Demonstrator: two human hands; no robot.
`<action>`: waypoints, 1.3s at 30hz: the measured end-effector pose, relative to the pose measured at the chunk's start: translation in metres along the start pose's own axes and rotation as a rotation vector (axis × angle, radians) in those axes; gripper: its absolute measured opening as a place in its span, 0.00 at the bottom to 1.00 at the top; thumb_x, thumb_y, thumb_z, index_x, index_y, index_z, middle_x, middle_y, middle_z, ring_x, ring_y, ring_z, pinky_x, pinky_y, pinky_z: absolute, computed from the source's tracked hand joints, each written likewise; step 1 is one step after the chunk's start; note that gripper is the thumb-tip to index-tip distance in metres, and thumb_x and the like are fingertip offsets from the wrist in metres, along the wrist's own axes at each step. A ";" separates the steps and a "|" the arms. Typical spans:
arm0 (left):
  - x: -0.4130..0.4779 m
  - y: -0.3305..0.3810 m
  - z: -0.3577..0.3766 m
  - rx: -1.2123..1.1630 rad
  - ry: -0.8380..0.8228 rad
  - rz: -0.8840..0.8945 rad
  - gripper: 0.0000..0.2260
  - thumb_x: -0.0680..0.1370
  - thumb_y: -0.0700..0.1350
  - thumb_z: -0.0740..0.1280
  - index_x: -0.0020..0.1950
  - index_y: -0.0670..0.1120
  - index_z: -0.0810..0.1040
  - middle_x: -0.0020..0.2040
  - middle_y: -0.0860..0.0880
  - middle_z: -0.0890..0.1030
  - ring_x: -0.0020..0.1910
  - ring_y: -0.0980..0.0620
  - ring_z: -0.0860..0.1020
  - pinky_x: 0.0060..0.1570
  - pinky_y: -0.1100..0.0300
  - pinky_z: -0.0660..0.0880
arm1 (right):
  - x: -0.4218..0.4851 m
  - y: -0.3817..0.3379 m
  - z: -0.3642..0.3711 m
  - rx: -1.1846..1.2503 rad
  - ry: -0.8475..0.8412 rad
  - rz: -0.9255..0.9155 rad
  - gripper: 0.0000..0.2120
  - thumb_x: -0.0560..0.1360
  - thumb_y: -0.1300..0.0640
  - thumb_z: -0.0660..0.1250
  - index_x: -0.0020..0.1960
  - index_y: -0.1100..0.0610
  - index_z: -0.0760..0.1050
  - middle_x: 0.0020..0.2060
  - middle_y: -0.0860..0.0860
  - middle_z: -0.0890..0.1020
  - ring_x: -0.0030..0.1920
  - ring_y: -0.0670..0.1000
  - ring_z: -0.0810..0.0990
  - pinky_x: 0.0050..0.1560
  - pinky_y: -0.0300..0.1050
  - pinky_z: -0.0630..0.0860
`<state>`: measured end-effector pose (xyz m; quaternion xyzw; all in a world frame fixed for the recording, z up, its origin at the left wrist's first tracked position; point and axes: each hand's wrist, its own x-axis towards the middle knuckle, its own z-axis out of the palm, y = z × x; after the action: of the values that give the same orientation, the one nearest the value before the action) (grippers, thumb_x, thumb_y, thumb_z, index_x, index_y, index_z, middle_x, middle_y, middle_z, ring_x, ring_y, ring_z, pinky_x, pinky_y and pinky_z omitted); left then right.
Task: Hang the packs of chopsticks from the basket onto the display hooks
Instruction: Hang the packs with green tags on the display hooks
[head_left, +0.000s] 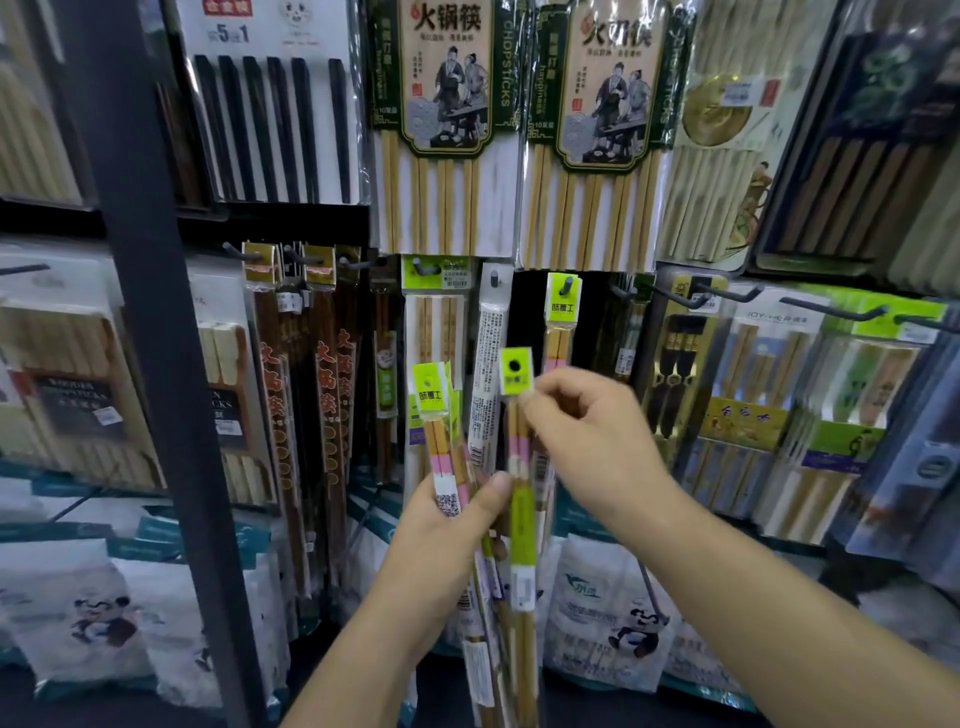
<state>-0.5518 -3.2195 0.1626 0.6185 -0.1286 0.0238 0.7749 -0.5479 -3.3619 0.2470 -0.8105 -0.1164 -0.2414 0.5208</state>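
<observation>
Shop wall ahead is full of hooks and hanging chopstick packs, with a dark metal post (156, 364) standing on the left. Right of the post, the left hand (441, 530) grips a bunch of thin shiny plastic packs of wooden chopsticks (432, 397), fingers curled round them and thumb pressed across. Next, the right hand (587, 431) pinches one long pack with a green card top and a round hole (516, 370), just below the card. Up and right, far on the wall, a short dark hook (569, 283) carries a matching green-topped pack (562, 312). I think the hole should line up with the hook's tip, then slide on straight. Plastic looks slippery and bendy, so a firm pinch near the top helps. No basket shows.
</observation>
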 end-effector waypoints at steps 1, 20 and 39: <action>0.000 -0.001 -0.001 -0.021 0.013 -0.015 0.18 0.75 0.56 0.72 0.53 0.41 0.81 0.41 0.48 0.85 0.41 0.49 0.83 0.39 0.62 0.79 | 0.003 -0.005 -0.004 0.042 0.043 -0.015 0.10 0.79 0.59 0.67 0.39 0.54 0.80 0.29 0.50 0.79 0.30 0.48 0.76 0.32 0.42 0.77; -0.001 0.001 -0.002 -0.115 -0.002 -0.020 0.08 0.84 0.39 0.65 0.63 0.42 0.74 0.44 0.40 0.87 0.37 0.47 0.84 0.34 0.58 0.79 | 0.047 -0.022 -0.021 0.184 0.228 0.099 0.17 0.82 0.55 0.65 0.37 0.60 0.80 0.27 0.48 0.79 0.28 0.46 0.77 0.31 0.39 0.75; -0.003 -0.003 -0.002 -0.239 -0.074 -0.067 0.06 0.77 0.46 0.74 0.53 0.49 0.86 0.47 0.37 0.86 0.46 0.42 0.86 0.43 0.51 0.83 | -0.004 -0.004 0.005 0.032 -0.090 0.061 0.09 0.80 0.54 0.69 0.42 0.52 0.82 0.37 0.55 0.82 0.35 0.46 0.78 0.39 0.44 0.77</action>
<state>-0.5534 -3.2180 0.1589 0.5260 -0.1381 -0.0404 0.8382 -0.5519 -3.3549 0.2465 -0.8153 -0.1190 -0.1867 0.5350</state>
